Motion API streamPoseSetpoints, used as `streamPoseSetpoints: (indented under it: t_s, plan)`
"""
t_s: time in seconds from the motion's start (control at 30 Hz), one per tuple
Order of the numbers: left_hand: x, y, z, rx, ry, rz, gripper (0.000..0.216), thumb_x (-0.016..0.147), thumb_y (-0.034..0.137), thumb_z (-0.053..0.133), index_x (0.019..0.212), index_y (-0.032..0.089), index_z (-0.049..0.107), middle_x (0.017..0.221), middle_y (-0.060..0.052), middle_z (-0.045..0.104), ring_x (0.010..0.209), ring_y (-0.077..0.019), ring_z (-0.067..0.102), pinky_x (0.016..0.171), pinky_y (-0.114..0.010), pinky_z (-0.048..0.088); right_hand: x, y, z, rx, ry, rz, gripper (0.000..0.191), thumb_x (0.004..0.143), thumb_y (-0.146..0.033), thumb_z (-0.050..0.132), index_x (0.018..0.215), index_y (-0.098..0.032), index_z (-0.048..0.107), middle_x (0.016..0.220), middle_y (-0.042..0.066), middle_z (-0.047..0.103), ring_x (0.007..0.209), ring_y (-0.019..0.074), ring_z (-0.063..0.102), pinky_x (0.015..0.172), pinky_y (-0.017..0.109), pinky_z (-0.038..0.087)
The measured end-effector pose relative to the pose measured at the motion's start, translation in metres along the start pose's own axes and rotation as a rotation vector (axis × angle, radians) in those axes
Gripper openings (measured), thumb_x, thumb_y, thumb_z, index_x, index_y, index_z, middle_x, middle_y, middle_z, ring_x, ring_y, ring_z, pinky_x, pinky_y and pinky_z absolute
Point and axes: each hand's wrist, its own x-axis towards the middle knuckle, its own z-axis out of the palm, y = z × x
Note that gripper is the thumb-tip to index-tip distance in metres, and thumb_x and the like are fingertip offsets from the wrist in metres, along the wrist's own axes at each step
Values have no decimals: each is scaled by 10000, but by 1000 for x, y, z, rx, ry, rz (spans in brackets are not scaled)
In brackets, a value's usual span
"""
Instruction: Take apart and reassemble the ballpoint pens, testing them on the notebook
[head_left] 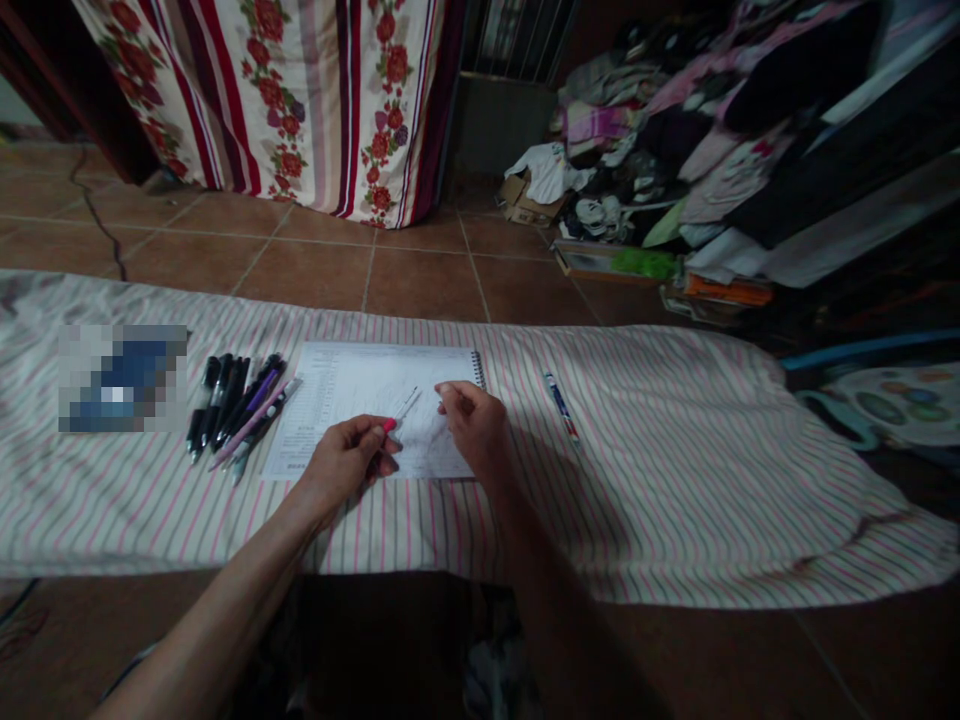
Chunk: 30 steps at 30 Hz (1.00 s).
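Note:
My left hand (346, 462) is closed round a thin pen with a pink grip (400, 412), its tip angled up over a spiral notebook page (360, 385). My right hand (474, 425) hovers just right of the pen tip above the same page, its fingers pinched together; I cannot make out anything between them. The notebook lies open on a pink-and-white striped cloth (675, 470) spread on the floor.
A row of several pens (236, 405) lies left of the notebook, and a blurred blue item (124, 378) farther left. One blue-and-white pen (561, 405) rests to the right. Brown floor tiles (420, 275), a floral curtain (300, 100) and a heap of clothes (675, 150) lie beyond.

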Motion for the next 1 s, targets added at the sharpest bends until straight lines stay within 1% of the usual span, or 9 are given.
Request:
streamPoseSetpoints:
  t_s: [0.1,0.2,0.3,0.5,0.67,0.77,1.0]
  plan:
    - [0,1,2,1,15,5,169,739,263,586,825,118,582,655,-19,618,486,-99,536,445,-218,333,-6,-4,9,123,-133,71,293,816,-393,481,722,-179,658,540,-6,589,423,101,495,427,216,362]
    - [0,2,3,3,24,5,153,737,255,586,806,119,587,645,-20,618,486,-102,534,447,-222,339,-12,-9,15,236,-261,159,343,805,-420,502,563,-183,560,415,-47,467,321,63,372,344,194,278]
    - [-1,3,5,2,5,10,171,720,267,609,807,120,598,653,-24,622,495,-106,536,450,-227,343,-15,-14,18,332,-304,245,351,787,-426,520,527,-190,508,369,-72,404,281,48,305,304,188,217]
    - [-2,2,6,4,-40,17,194,710,295,615,788,118,594,658,-22,615,500,-97,524,465,-226,343,-16,-20,19,481,-307,323,254,742,-361,550,581,-165,567,483,-56,488,326,31,342,309,180,229]
    - [-3,2,6,19,-56,-20,194,725,276,591,835,116,582,676,-19,616,508,-89,523,474,-220,337,-15,-18,20,535,-294,371,204,719,-338,570,702,-142,623,500,-70,482,347,26,346,314,172,225]
    - [-4,2,5,47,-66,-27,199,747,267,562,871,111,572,682,-19,611,510,-88,518,473,-221,331,-14,-16,20,558,-254,376,221,715,-350,580,733,-134,626,511,-68,490,349,23,344,315,169,221]
    - [-4,1,-5,139,-83,-63,222,738,300,564,863,117,575,694,-12,600,495,-76,496,463,-220,311,-9,-12,16,559,-119,313,244,725,-377,575,728,-137,622,514,-67,482,347,24,346,314,169,238]
